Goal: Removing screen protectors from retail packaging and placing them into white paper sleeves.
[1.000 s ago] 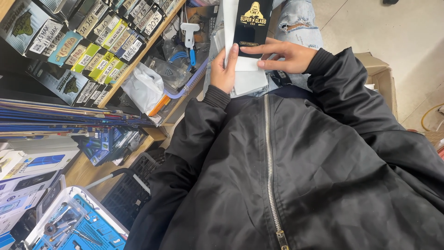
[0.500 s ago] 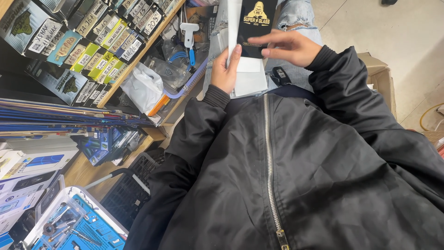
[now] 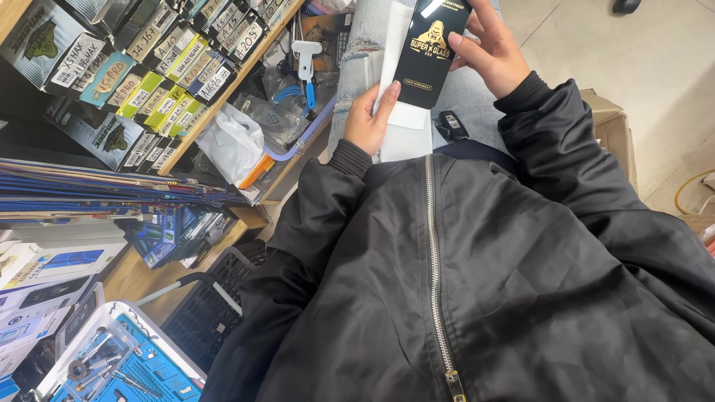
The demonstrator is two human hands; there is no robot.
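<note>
Glossy black card with gold print: that is the flat, rectangular packet (image 3: 436, 45) I see pinched in my right hand (image 3: 491, 48), thumb on its right edge, fingers behind, lifted above my lap and tilted. My left hand (image 3: 369, 119) grips a stack of matte white sleeves (image 3: 406, 123) at its left edge, thumb lying along the top sheet; the packet's lower end overlaps that stack. Smooth black jacket fabric (image 3: 484, 283) with a metal zip fills the foreground. Wooden shelf (image 3: 223, 97) of labelled boxes stands left.
</note>
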